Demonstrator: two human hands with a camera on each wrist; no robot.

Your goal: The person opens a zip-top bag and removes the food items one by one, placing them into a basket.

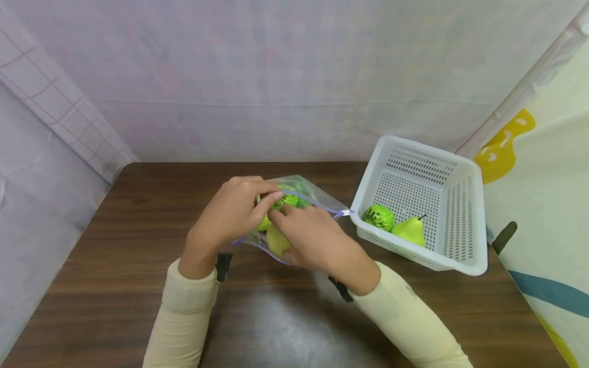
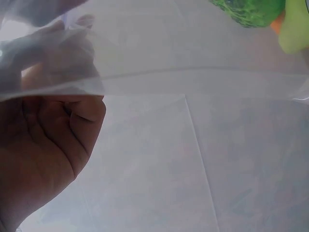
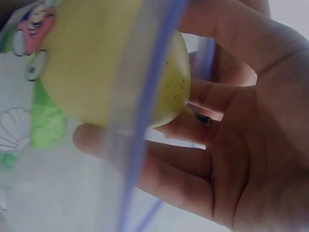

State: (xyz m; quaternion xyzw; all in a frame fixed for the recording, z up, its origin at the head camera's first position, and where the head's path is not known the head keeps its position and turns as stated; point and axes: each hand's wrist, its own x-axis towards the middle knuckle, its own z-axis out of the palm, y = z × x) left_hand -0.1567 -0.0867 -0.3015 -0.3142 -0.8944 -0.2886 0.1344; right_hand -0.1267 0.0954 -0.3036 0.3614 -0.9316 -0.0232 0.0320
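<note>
A clear zip bag point(image 1: 317, 191) with a purple-blue seal is held above the table, its mouth spread apart. My left hand point(image 1: 232, 209) pinches the bag's edge between thumb and fingers. At the mouth, my right hand point(image 1: 317, 237) grips a yellow-green pear point(image 1: 277, 241) that is partly inside. In the right wrist view the fingers lie around the pear point(image 3: 87, 63), its stem pointing to the palm. Deeper in the bag sits a green patterned round fruit point(image 1: 289, 199). Through the film, the left wrist view shows green produce point(image 2: 256, 9) and a bit of orange.
To the right stands a white perforated basket point(image 1: 414, 259), holding another green patterned round fruit point(image 1: 379, 217) and a green pear point(image 1: 411, 232). The bag's white slider point(image 1: 346, 212) is close to the basket's rim. Beneath is a dark wooden table point(image 1: 115, 286), with cloth hangings behind.
</note>
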